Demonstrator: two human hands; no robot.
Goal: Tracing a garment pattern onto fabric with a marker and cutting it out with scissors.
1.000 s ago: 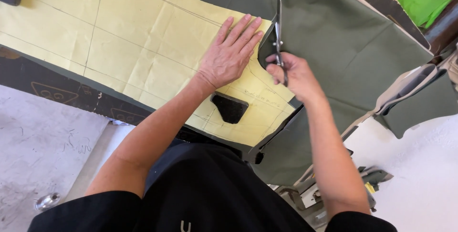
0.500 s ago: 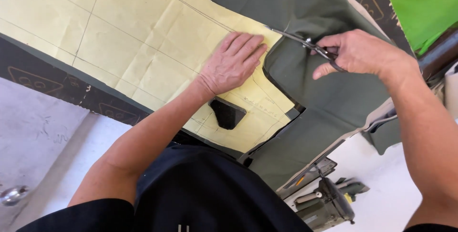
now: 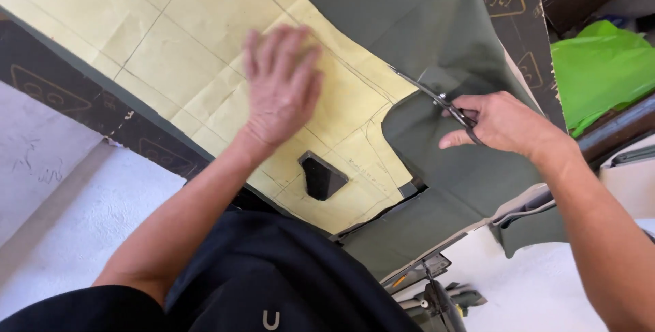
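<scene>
A bright green plastic bag [image 3: 600,73] sits at the upper right, well apart from the work, past a strip of dark printed board [image 3: 508,4] that shows beside the cloth. Another stretch of the same dark board edges the table [image 3: 61,93] along the left, above a pale floor [image 3: 82,223]. At the bottom right, below the table edge, part of a dark machine [image 3: 437,298] shows, too cut off to tell what kind. The person's dark shirt [image 3: 273,284] fills the bottom middle and hides the near edge of the table. On the table lies a sheet of dark green fabric [image 3: 423,45], and over its left part a creased yellow paper pattern [image 3: 184,38] with drawn lines and a small dark cut-out hole [image 3: 322,176] near its lower end. The left hand [image 3: 281,90] is open and flat, fingers spread a little, over the pattern; it is blurred, so whether it presses on the paper cannot be told, and it grips nothing. The right hand [image 3: 501,124] is closed around the handles of a pair of scissors [image 3: 430,96], whose blades point up and to the left, along the pattern's right edge where the fabric begins. A loose flap of the fabric lies under and just beside that hand, between the two hands.
</scene>
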